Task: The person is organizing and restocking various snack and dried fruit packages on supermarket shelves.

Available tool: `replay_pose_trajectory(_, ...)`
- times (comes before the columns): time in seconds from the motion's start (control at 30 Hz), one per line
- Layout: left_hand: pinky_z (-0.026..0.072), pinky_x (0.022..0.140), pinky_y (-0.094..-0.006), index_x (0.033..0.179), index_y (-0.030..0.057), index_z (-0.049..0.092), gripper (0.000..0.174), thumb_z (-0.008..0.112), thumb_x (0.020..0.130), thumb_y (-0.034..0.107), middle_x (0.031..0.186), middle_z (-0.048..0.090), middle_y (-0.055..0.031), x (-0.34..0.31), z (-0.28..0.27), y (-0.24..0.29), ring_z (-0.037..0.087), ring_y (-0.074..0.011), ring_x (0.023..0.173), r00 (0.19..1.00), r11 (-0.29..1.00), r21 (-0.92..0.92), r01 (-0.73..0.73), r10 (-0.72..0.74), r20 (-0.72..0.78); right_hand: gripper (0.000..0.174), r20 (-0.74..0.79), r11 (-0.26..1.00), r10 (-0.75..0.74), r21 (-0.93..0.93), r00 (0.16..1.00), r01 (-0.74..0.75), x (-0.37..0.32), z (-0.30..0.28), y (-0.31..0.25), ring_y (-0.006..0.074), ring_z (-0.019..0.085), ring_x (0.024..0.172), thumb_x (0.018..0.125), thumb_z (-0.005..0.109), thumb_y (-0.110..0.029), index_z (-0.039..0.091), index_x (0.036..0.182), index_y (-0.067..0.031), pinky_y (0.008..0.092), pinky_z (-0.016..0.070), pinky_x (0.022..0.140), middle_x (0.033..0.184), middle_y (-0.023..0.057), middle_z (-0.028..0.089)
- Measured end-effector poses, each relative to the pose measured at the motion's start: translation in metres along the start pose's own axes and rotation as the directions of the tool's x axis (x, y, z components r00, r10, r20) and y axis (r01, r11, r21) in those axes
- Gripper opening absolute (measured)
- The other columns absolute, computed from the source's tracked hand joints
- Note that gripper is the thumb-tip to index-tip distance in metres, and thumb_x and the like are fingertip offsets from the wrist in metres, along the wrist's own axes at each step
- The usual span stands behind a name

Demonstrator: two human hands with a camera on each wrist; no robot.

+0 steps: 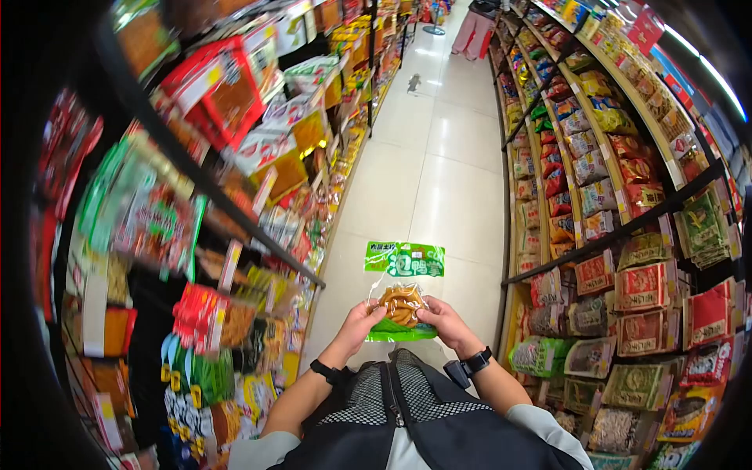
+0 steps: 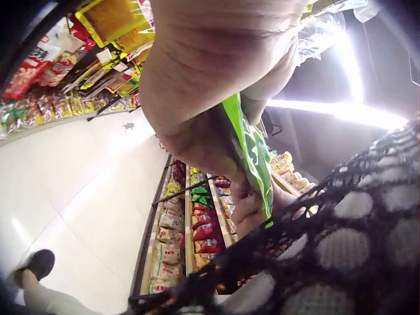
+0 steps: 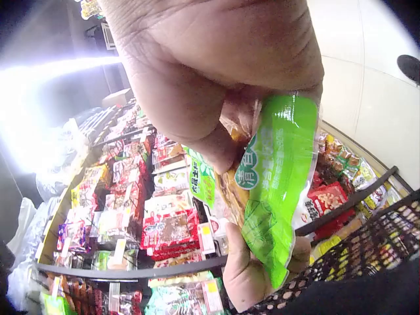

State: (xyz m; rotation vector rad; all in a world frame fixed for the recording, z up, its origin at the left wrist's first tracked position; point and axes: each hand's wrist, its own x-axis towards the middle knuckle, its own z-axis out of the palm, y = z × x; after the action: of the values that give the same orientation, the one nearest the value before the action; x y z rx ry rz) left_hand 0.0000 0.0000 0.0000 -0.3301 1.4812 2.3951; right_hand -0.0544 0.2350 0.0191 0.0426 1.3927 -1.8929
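Note:
A packet of pickled duck feet (image 1: 402, 304) is held up in front of the person's body, over the aisle. Its top band and bottom are green with printed characters, and a clear window shows brown pieces inside. The left hand (image 1: 357, 325) pinches the packet's left edge, thumb on the near face. On the opposite edge the right hand (image 1: 450, 323) grips it the same way. From the left wrist, the packet (image 2: 248, 147) appears nearly edge-on beneath the left hand (image 2: 203, 72). The right wrist view shows the packet's green bottom (image 3: 282, 157) beside the right hand (image 3: 223, 59).
Shelves of packaged snacks (image 1: 227, 94) line the left side, close to the left arm. More racks of bagged snacks (image 1: 591, 168) run along the right. Between them, a pale tiled floor (image 1: 423, 180) stretches ahead to another person in pink trousers (image 1: 473, 35).

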Motion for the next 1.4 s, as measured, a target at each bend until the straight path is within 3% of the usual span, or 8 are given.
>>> replay_pose_trajectory(0.03, 0.0496, 0.087, -0.0268, 0.112, 0.0011, 0.060, 0.021, 0.060, 0.100, 0.018, 0.105, 0.066, -0.0036, -0.032, -0.037, -0.004, 0.061, -0.0103, 0.095, 0.991, 0.987, 0.104, 0.123, -0.116, -0.067, 0.040, 0.041, 0.991, 0.046, 0.120, 0.998, -0.051, 0.013, 0.026, 0.053, 0.0135, 0.058, 0.108, 0.096, 0.065, -0.017, 0.055, 0.130, 0.0006, 0.0286, 0.0450, 0.097, 0.120, 0.0052, 0.063)
replay_pose_trajectory(0.2, 0.0492, 0.088, -0.0271, 0.121, -0.0025, 0.062, 0.035, 0.063, 0.099, 0.025, 0.111, 0.067, -0.0046, 0.151, 0.013, 0.046, 0.060, -0.0100, 0.099, 0.991, 0.963, 0.252, 0.099, -0.119, 0.065, 0.032, -0.027, 0.997, -0.031, -0.068, 0.999, 0.029, 0.103, -0.088, -0.083, 0.0123, 0.061, 0.103, 0.096, 0.063, -0.016, 0.057, 0.124, -0.0006, 0.0278, 0.0480, 0.093, 0.112, 0.0041, 0.066)
replay_pose_trajectory(0.4, 0.0481, 0.088, -0.0274, 0.121, -0.0031, 0.061, 0.041, 0.059, 0.100, 0.032, 0.110, 0.066, -0.0036, 0.290, 0.035, 0.118, 0.059, -0.0098, 0.098, 0.966, 0.886, 0.446, 0.128, -0.213, 0.148, 0.035, -0.003, 0.997, -0.063, -0.038, 0.998, 0.063, 0.192, -0.161, -0.186, 0.0126, 0.062, 0.101, 0.096, 0.063, -0.015, 0.057, 0.127, -0.0002, 0.0279, 0.0489, 0.092, 0.113, 0.0058, 0.066)
replay_pose_trajectory(0.5, 0.0492, 0.087, -0.0268, 0.119, -0.0031, 0.063, 0.042, 0.059, 0.100, 0.034, 0.107, 0.067, -0.0033, 0.350, 0.037, 0.122, 0.060, -0.0103, 0.097, 0.964, 0.898, 0.414, 0.149, -0.226, 0.143, 0.032, -0.029, 0.999, -0.037, -0.038, 0.999, 0.035, 0.230, -0.191, -0.213, 0.0111, 0.062, 0.097, 0.097, 0.063, -0.016, 0.058, 0.124, -0.0014, 0.0265, 0.0497, 0.087, 0.108, 0.0044, 0.067)
replay_pose_trajectory(0.6, 0.0493, 0.086, -0.0271, 0.118, -0.0024, 0.063, 0.040, 0.057, 0.101, 0.034, 0.107, 0.067, -0.0031, 0.419, 0.033, 0.131, 0.060, -0.0102, 0.096, 0.969, 0.921, 0.355, 0.157, -0.214, 0.126, 0.030, -0.050, 0.995, 0.020, -0.101, 0.999, -0.025, 0.283, -0.222, -0.251, 0.0123, 0.061, 0.103, 0.098, 0.061, -0.014, 0.057, 0.124, -0.0004, 0.0284, 0.0481, 0.094, 0.112, 0.0044, 0.065)
replay_pose_trajectory(0.77, 0.0496, 0.086, -0.0280, 0.117, -0.0027, 0.064, 0.041, 0.057, 0.102, 0.035, 0.104, 0.068, -0.0031, 0.572, 0.006, 0.163, 0.060, -0.0103, 0.094, 0.964, 0.918, 0.395, 0.030, -0.131, 0.230, 0.027, -0.112, 0.986, 0.002, -0.165, 0.994, -0.020, 0.395, -0.269, -0.323, 0.0104, 0.059, 0.101, 0.099, 0.060, -0.015, 0.058, 0.122, -0.0015, 0.0269, 0.0472, 0.091, 0.111, 0.0028, 0.065)
replay_pose_trajectory(1.03, 0.0498, 0.084, -0.0275, 0.116, -0.0023, 0.065, 0.039, 0.057, 0.102, 0.033, 0.101, 0.068, -0.0020, 0.782, 0.024, 0.308, 0.059, -0.0091, 0.091, 0.943, 0.935, 0.347, -0.077, -0.045, 0.331, 0.020, -0.195, 0.961, -0.178, -0.246, 0.965, 0.128, 0.533, -0.307, -0.510, 0.0085, 0.056, 0.092, 0.099, 0.059, -0.016, 0.059, 0.114, -0.0027, 0.0250, 0.0454, 0.085, 0.102, -0.0006, 0.062)
replay_pose_trajectory(1.4, 0.0500, 0.086, -0.0273, 0.121, -0.0032, 0.062, 0.040, 0.057, 0.102, 0.031, 0.105, 0.068, -0.0033, 1.023, 0.056, 0.390, 0.060, -0.0092, 0.093, 0.927, 0.918, 0.397, -0.029, -0.124, 0.354, 0.016, -0.293, 0.964, -0.268, -0.079, 0.918, 0.256, 0.704, -0.441, -0.611, 0.0103, 0.060, 0.094, 0.097, 0.062, -0.014, 0.060, 0.109, -0.0033, 0.0262, 0.0486, 0.087, 0.102, 0.0013, 0.064)
